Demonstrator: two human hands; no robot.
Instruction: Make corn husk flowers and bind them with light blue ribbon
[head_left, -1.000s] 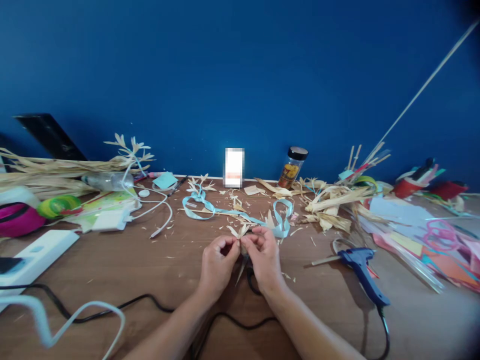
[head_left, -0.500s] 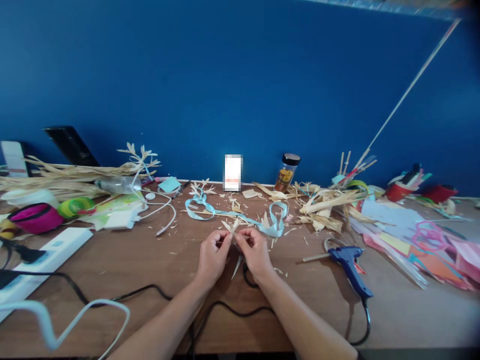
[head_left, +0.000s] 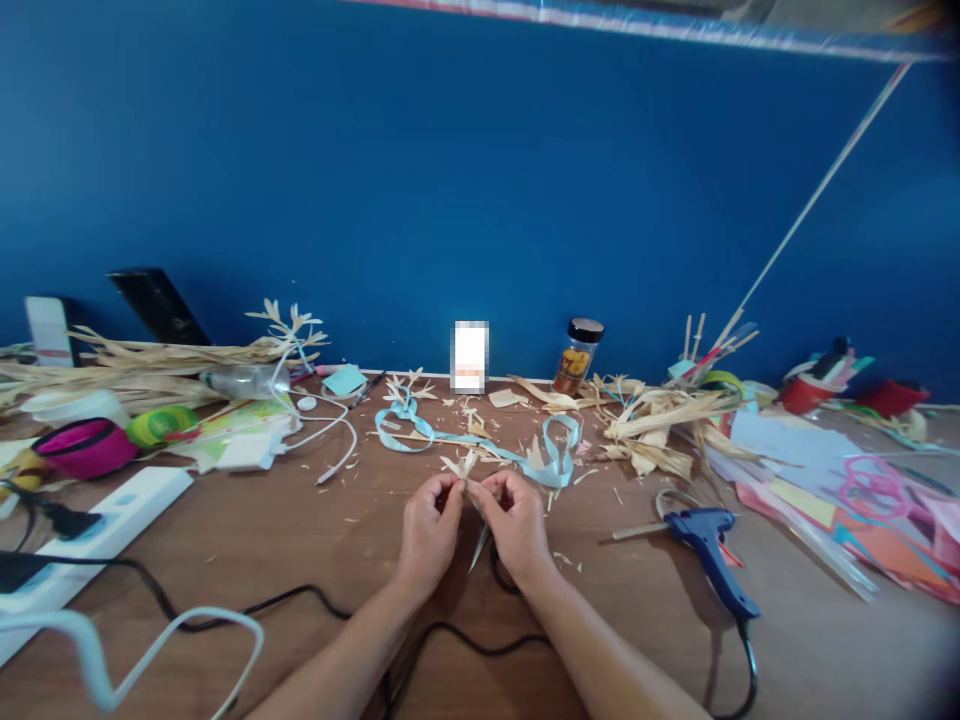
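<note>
My left hand (head_left: pixel 433 527) and my right hand (head_left: pixel 515 522) meet at the middle of the table, fingertips pinched together. Between them is a small flower of pale dried husk (head_left: pixel 460 465), its pointed petals fanning up above the fingers. Its lower end is hidden by my fingertips. Below my right hand lie scissors (head_left: pixel 478 549), one blade showing and the dark handle mostly covered. Just beyond the hands a light blue ribbon (head_left: pixel 553 470) curls across the table, with another husk flower (head_left: pixel 406 386) behind its left loop.
A blue glue gun (head_left: pixel 709 550) stands to the right, its cord trailing forward. Husk strips (head_left: pixel 652 420) and a lidded jar (head_left: pixel 577 357) are at the back. On the left are a white power strip (head_left: pixel 142 512) and cables. Coloured paper (head_left: pixel 900 545) covers the far right.
The camera view has tilted and shifted slightly, so everything sits a little lower and to the right. Both hands keep their pinch on the husk flower, which has turned a little.
</note>
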